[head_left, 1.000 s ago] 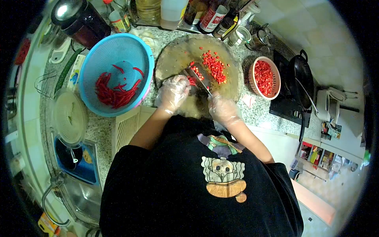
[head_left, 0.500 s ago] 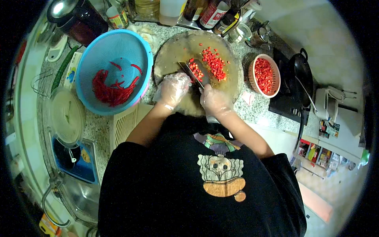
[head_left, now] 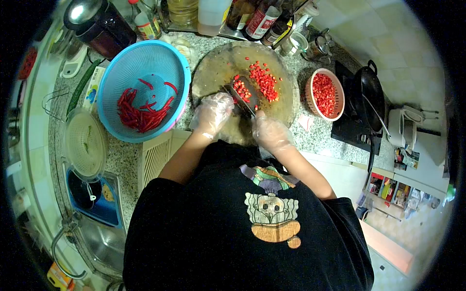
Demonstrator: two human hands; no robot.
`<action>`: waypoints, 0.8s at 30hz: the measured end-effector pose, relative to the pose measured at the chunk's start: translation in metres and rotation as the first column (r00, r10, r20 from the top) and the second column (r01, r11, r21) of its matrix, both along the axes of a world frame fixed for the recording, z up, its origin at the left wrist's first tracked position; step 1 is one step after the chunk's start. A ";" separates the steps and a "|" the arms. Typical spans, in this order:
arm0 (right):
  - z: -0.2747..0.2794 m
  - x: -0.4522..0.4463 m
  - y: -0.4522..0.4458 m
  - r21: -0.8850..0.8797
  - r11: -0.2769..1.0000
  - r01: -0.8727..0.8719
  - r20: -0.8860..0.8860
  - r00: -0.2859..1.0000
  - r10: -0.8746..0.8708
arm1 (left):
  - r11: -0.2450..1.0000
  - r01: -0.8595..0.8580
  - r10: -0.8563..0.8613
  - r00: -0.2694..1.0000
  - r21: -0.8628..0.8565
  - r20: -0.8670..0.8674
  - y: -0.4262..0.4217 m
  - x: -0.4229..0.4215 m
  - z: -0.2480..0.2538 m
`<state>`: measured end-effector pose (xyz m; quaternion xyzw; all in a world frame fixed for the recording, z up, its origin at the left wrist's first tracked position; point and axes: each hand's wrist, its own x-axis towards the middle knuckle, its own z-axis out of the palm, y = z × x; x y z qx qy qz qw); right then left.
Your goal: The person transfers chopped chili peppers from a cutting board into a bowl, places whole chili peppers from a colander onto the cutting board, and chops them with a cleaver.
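Just below the centre of the frame, the right hand [head_left: 273, 132] is closed around the handle end of a knife [head_left: 240, 101], whose blade slants up and left across the board. Left of it, the left hand [head_left: 214, 114] is curled with its fingertips tucked toward the blade; whether it pinches anything cannot be told, as the fingers' undersides are hidden. Both wear clear gloves [head_left: 206, 123], which probably make wet surfaces slippery.

The knife looks stiff and fairly heavy, best gripped by the handle, well back from the edge. Right beside the blade, above and between the hands, lies a small cluster of cut pepper [head_left: 241, 89]; a larger heap of pepper pieces [head_left: 263, 82] sits farther up and right, well apart from the left hand. These bits should be light, firm and slick, easier to scoop together than to pick singly. Under everything is the round chopping board [head_left: 213, 68], likely heavy and steady.

Farther out, at upper left, a blue colander [head_left: 160, 58] holds whole red peppers [head_left: 143, 116], slim, light and probably bendy, easy to take by one end. Toward the right, a pink basket [head_left: 310, 97] contains more chopped red pieces [head_left: 324, 94], its rim the natural place to grasp.
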<state>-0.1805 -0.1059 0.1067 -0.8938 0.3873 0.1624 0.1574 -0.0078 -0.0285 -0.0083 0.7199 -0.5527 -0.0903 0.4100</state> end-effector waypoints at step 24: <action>-0.005 0.014 -0.003 -0.029 0.999 -0.018 0.029 0.999 0.019 | 1.000 0.008 -0.006 0.999 -0.030 0.051 0.003 0.003 -0.001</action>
